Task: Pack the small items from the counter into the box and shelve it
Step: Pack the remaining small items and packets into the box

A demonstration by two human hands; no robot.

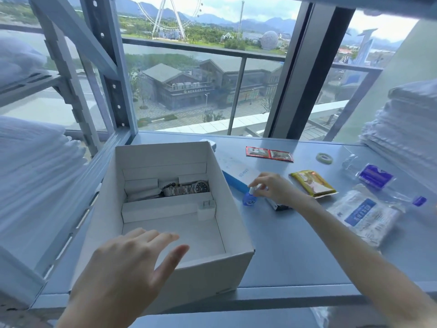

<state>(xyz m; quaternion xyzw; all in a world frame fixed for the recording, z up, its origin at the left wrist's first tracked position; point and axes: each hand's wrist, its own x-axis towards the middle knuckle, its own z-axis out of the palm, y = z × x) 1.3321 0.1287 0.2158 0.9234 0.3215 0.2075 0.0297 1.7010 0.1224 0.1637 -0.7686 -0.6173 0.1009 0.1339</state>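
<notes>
An open white cardboard box (pixel 236 223) stands on the grey shelf counter (pixel 295 252). Inside lie a metal wristwatch (pixel 189 187), a white plug adapter (pixel 206 209) and white inner cartons. My left hand (pixel 123 275) hovers open over the box's near edge, holding nothing. Just right of the box, my right hand (pixel 276 189) pinches the white cap of a small blue dropper bottle (pixel 248 199) that stands on the counter. A small dark item (pixel 277 205) lies under that hand.
On the counter lie a long blue-and-white carton (pixel 236 172), two red sachets (pixel 269 154), a tape roll (pixel 324 158), a yellow packet (pixel 312 183), a white-and-blue pack (pixel 364 215) and a clear bottle with a purple label (pixel 376 177). Folded white towels (pixel 406 129) are stacked at right and left.
</notes>
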